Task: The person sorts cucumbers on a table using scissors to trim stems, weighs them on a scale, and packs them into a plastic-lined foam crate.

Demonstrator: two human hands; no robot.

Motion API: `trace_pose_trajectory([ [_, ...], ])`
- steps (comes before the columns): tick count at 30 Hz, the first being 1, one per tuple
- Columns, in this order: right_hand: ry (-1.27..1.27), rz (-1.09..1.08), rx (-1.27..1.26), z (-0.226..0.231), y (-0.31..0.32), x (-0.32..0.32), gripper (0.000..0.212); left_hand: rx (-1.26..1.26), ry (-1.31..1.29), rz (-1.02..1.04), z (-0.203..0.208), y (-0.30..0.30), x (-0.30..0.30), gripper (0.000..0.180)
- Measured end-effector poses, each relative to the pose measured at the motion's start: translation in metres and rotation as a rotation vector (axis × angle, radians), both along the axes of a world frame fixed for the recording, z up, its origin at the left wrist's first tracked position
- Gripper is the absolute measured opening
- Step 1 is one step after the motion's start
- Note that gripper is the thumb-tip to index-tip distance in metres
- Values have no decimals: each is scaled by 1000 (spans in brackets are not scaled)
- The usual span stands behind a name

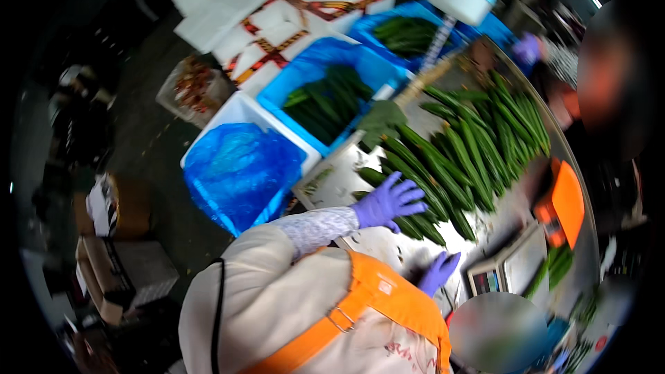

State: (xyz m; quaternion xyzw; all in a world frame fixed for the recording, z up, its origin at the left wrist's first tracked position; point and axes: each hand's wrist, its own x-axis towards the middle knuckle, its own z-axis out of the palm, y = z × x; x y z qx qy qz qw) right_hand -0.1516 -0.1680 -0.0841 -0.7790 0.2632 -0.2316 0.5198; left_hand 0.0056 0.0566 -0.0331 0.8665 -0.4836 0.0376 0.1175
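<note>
My left hand [391,202], in a purple glove, lies with fingers spread over the near end of a pile of long green cucumbers [443,159]. My right hand [438,273], gloved alike, is low over the metal table [512,211], near a scale [509,263]. Its fingers look stretched out, partly hidden by my body; a small dark spot shows at the fingertips, too blurred to name. The cucumbers lie side by side across the table, and a large green leaf [381,121] rests at their left edge.
Left of the table stand a foam box with an empty-looking blue liner [242,170] and blue-lined boxes of cucumbers [329,100]. White foam boxes [291,0] are stacked behind. An orange object [564,201] stands beyond the scale. Across the table is another person's gloved hand [528,48].
</note>
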Motion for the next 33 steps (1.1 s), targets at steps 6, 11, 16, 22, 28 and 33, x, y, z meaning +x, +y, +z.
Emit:
trace_pose_trajectory([
  [6,148,52,-269,16,55,63,77,-114,-42,-307,-6,4,68,97],
  [11,179,134,-446,22,51,59,86,-74,-37,-158,-2,14,54,93],
  [16,296,216,-629,28,58,25,92,-50,-29,118,-8,18,17,89],
  [22,165,183,-522,1,59,47,99,-113,90,164,-5,23,5,91],
  [28,200,358,-527,25,80,62,98,-174,63,278,-5,52,-21,85],
  [33,91,427,-585,20,61,28,85,-436,33,1002,5,172,-97,49],
])
